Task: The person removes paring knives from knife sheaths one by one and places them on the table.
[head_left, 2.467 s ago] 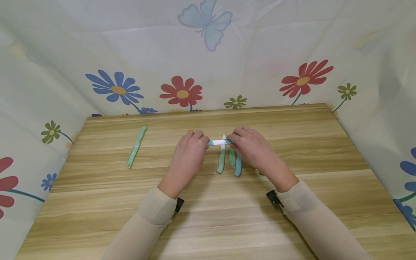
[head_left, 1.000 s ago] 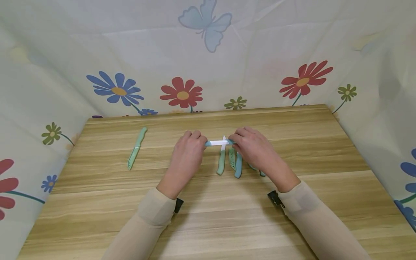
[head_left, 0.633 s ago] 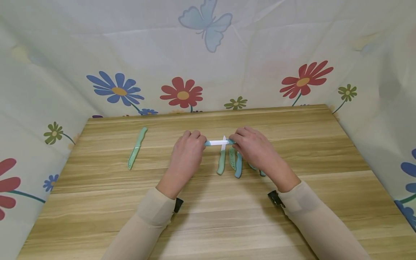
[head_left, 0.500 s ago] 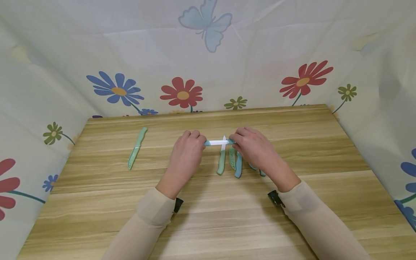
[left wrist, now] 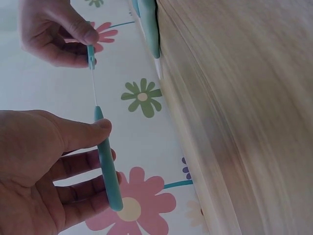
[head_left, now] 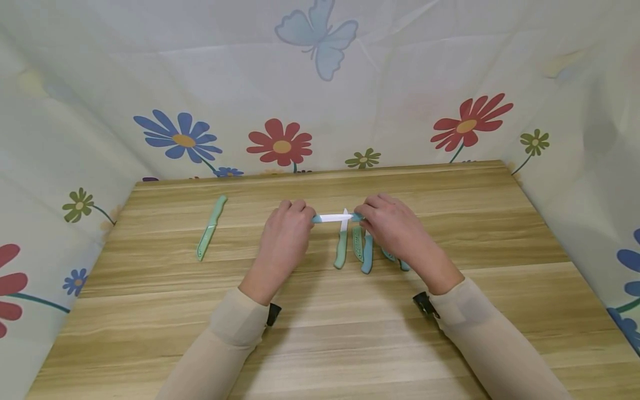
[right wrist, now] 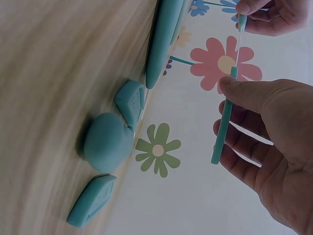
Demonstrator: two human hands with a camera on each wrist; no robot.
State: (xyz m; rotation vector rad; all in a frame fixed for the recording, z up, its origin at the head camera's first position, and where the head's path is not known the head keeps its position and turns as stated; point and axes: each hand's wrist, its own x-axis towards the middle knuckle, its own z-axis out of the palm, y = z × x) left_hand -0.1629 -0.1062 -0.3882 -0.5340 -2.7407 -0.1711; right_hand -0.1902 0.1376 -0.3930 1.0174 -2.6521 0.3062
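My left hand (head_left: 287,239) pinches the blue handle (left wrist: 108,166) of a small knife between thumb and fingers. Its white blade (head_left: 332,218) points right, level above the table. My right hand (head_left: 395,228) pinches a blue knife sheath (right wrist: 225,122), and the blade's tip is right at the sheath's mouth. Below the blade lie a green-handled knife (head_left: 340,253) with its white blade bare, a green sheath (head_left: 358,244) and a blue-handled knife (head_left: 367,256). More blue pieces (head_left: 404,266) show beside the right hand, partly hidden by it.
At the left of the wooden table (head_left: 320,344) lies a green knife (head_left: 210,228) in its sheath. In the right wrist view, a rounded teal piece (right wrist: 108,143) lies near another teal sheath (right wrist: 92,199). A flower-printed sheet (head_left: 410,83) hangs around the table.
The hands have drawn slightly apart, the left one moving left with the knife. More of the white blade shows, with its tip now visible at the sheath's mouth.
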